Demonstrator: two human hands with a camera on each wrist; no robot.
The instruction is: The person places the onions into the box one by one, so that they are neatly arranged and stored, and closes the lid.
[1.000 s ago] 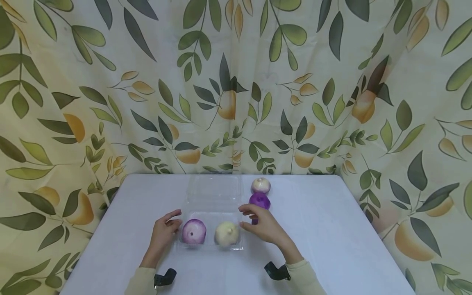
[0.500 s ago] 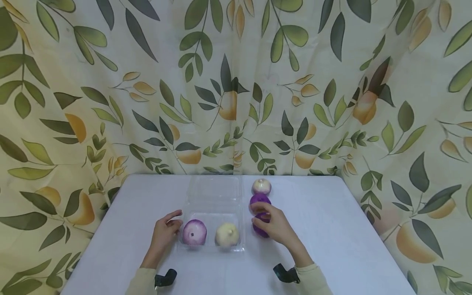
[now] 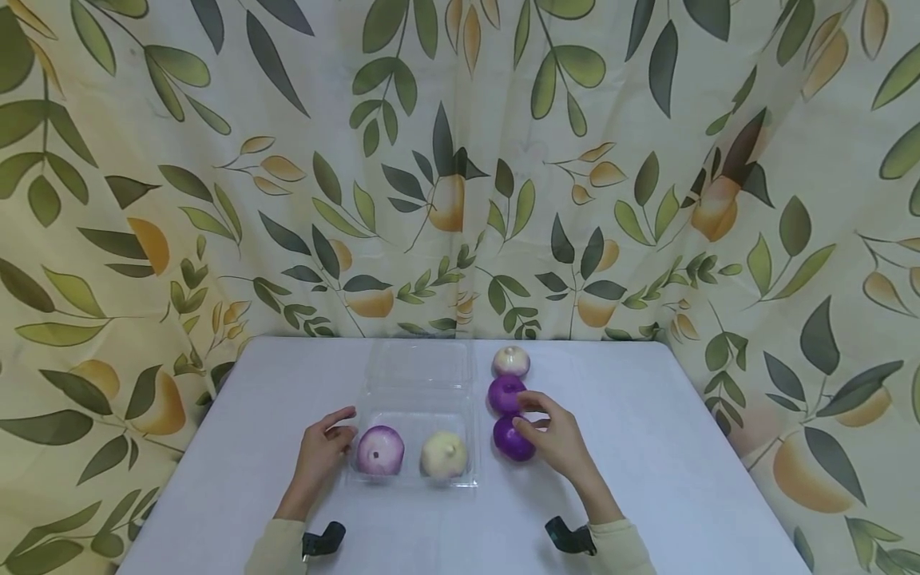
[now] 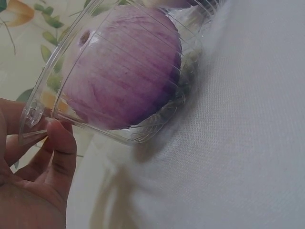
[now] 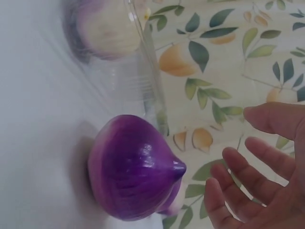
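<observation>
White tabletop point(image 3: 668, 495) carries a purple onion point(image 3: 509, 441), likely firm, slick, best cupped round its sides, near the empty, loose-fingered right hand point(image 3: 562, 443); the left hand point(image 3: 321, 451) pinches a clear container point(image 3: 413, 481).

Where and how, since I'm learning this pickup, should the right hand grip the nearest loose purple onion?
The right hand could best come from above and grip the wide middle's left and right sides: the nearest loose purple onion stands pointed tip up, and another purple onion sits close behind.
</observation>
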